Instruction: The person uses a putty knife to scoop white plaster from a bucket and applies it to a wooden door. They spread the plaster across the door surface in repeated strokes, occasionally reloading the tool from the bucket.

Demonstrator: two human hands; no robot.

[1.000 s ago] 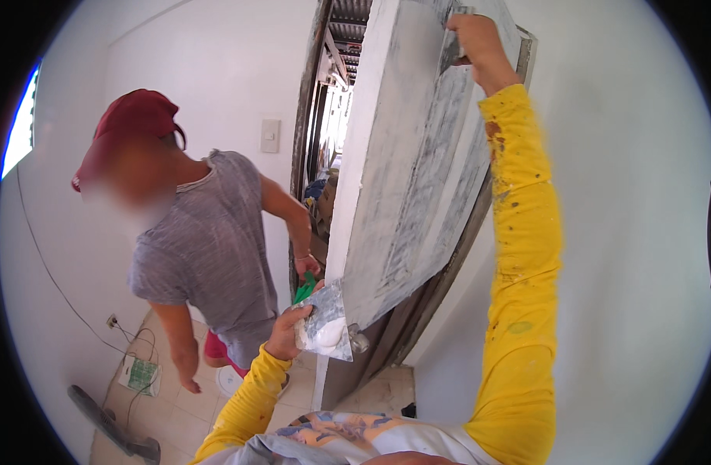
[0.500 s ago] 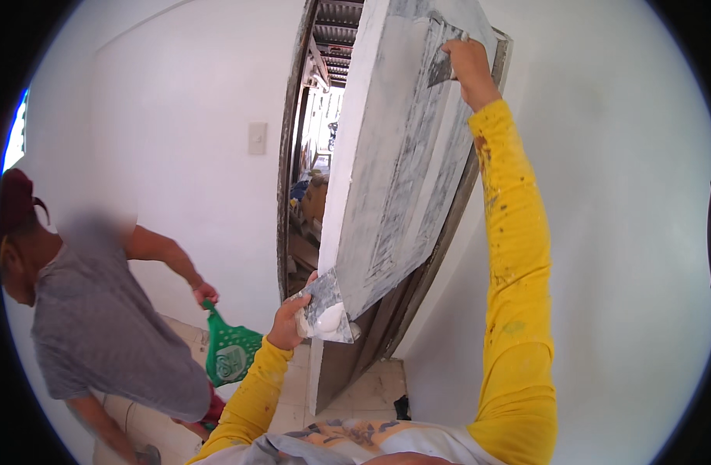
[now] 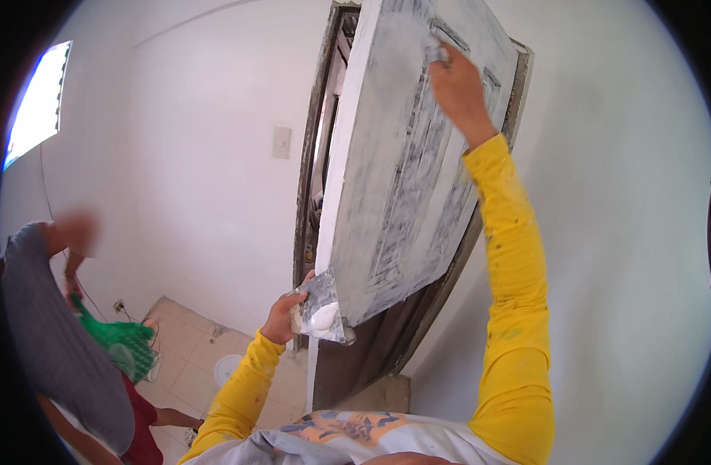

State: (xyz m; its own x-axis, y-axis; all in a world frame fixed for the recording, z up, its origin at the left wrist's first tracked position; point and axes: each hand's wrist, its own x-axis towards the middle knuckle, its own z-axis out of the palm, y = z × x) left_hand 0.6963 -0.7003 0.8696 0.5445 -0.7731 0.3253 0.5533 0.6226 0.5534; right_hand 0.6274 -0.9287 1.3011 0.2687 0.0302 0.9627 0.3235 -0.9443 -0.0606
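Note:
A panelled door (image 3: pixel 375 147) stands ajar before me, streaked with white putty over grey. High on it, at the top of a recessed panel, my right hand (image 3: pixel 459 89) is closed on a putty knife (image 3: pixel 436 53), mostly hidden by the fingers and slightly blurred. My left hand (image 3: pixel 279 319) grips a flat metal plate (image 3: pixel 320 290) low beside the door's free edge. On that plate sits a white lump of putty (image 3: pixel 324 316). The door knob (image 3: pixel 350 335) shows just past the plate's corner.
At the left a person in a grey shirt (image 3: pixel 57 341) bends over, holding a green perforated plastic item (image 3: pixel 123 341). A round white lid-like object (image 3: pixel 228 370) lies on the tiled floor (image 3: pixel 189 353). The door frame (image 3: pixel 301 256) and white walls (image 3: pixel 208 170) surround the door.
My right hand has shifted slightly left and down on the door with the putty knife. The door gap looks narrower. The other person and the green item have moved left. My left hand keeps its hold.

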